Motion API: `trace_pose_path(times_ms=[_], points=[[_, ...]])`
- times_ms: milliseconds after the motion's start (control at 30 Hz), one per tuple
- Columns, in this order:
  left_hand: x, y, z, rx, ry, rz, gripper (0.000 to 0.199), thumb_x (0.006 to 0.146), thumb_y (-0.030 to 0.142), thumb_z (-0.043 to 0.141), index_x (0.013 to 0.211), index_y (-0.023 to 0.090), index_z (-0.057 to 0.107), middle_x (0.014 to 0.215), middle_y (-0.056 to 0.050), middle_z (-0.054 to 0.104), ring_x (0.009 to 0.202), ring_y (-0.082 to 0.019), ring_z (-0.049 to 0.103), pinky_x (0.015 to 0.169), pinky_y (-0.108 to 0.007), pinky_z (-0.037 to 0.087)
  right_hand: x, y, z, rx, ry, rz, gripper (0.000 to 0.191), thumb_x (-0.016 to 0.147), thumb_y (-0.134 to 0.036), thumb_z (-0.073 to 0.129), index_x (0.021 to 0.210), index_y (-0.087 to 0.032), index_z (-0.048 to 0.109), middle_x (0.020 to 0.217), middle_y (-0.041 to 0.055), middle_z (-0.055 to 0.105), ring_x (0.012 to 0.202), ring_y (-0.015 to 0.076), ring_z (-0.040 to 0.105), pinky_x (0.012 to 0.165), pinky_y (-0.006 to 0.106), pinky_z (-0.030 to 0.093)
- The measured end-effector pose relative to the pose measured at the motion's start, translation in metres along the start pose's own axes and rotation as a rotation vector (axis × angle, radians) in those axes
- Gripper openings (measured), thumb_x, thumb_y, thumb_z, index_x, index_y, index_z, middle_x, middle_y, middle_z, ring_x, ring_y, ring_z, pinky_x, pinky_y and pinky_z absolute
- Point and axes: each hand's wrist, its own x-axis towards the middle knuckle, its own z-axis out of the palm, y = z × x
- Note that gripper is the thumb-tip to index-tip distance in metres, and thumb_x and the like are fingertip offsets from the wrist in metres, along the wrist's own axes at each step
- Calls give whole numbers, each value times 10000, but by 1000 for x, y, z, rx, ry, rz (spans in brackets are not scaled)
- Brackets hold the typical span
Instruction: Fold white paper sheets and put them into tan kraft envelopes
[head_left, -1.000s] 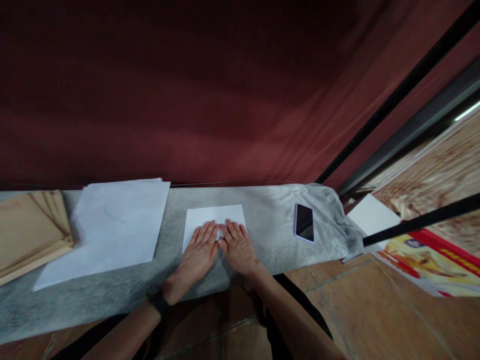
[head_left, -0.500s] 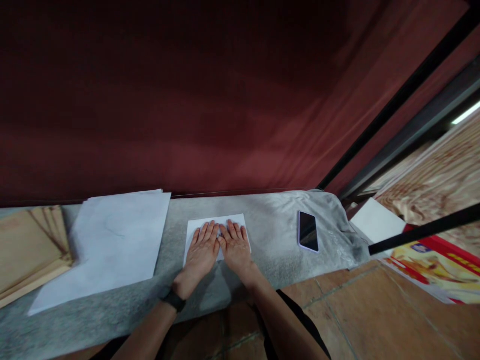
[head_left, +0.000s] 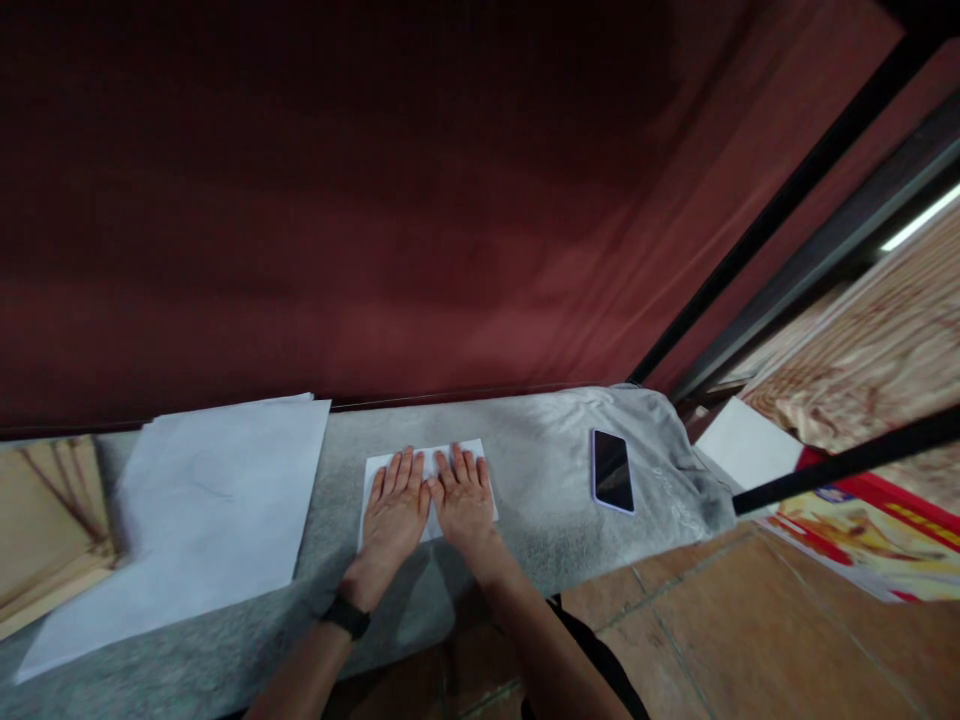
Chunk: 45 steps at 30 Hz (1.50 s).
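Head view: The left hand [head_left: 396, 512] lies palm down, fingers extended and slightly apart, on a small white rectangular paper sheet [head_left: 430, 465]. The right hand [head_left: 463, 497] lies palm down on the same sheet, its fingers extended and spread a little wider. Neither hand is clamped on anything. The thumbs meet or nearly meet near the middle of the sheet; exact contact cannot be determined. The sheet rests flat on a long, narrow surface covered with a grey cloth [head_left: 540, 450]; its upper corners are exposed beyond the fingers. A black wristwatch [head_left: 347, 615] is fitted on the left wrist.

To the left of the small sheet, and apart from it, is a stack of large white paper sheets [head_left: 225, 510] with offset edges. A faint curved mark is visible on the top sheet. At the far left, a stack of flat brown items [head_left: 45, 510] with darker diagonal bands adjoins the large sheets.

To the right of the hands, a dark-screened phone with a pale purple edge [head_left: 613, 472] lies face up on the cloth. A dark red wall-like surface [head_left: 375, 250] stands behind the cloth. At the right, a red and yellow printed package [head_left: 870, 525] is positioned above orange-brown floor tiles [head_left: 750, 620].
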Motion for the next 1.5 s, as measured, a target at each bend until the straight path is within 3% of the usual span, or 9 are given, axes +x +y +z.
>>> trace_pose_path(times_ms=[400,600,833,1033,1200,1333,1500], points=[[-9,-12,-1,22,58,-69,647,999,400,308,1515,19,398,1589,-208,388,1503,-301,331,1239,-481,236,-6,18,5,-49,40,40,588,1074,-439,362,1566,-116,350,1611,154,319,1507,299,308,1212,505,256],[-14,-18,-1,12,30,-79,695,986,449,333,1503,-11,397,1584,-243,382,1504,-328,321,1228,-491,262,-10,25,3,-67,66,57,610,1068,-445,369,1553,-74,366,1607,166,318,1488,315,344,1205,495,272],[-15,-19,0,13,39,-86,744,988,508,283,1515,-9,372,1592,-241,370,1512,-334,302,1232,-507,238,-13,33,4,-88,111,86,601,1063,-437,360,1540,-72,397,1583,181,373,1461,321,393,1187,502,299],[-15,-21,-2,27,63,-107,802,982,538,282,1495,-74,362,1576,-287,368,1500,-373,314,1223,-522,243,-21,40,10,-110,198,96,595,1055,-395,384,1522,-28,412,1554,222,412,1453,318,406,1183,490,318],[-16,-20,-5,-6,87,-122,794,984,534,264,1484,-71,383,1559,-292,394,1497,-366,324,1221,-539,251,-25,44,2,-124,215,94,551,1048,-328,415,1511,-29,428,1546,223,430,1453,316,408,1187,497,317],[-23,-1,-8,-85,110,25,713,1003,482,247,1515,4,380,1578,-227,405,1509,-311,314,1238,-518,245,-29,38,-6,-68,167,0,533,1067,-328,372,1530,-67,407,1571,177,412,1466,273,394,1195,456,325],[-37,18,-3,-171,13,178,616,1021,379,212,1534,86,386,1589,-142,422,1513,-232,316,1246,-473,268,-41,31,-6,8,70,-140,511,1089,-336,279,1517,-111,444,1571,121,431,1469,232,393,1198,422,331]])
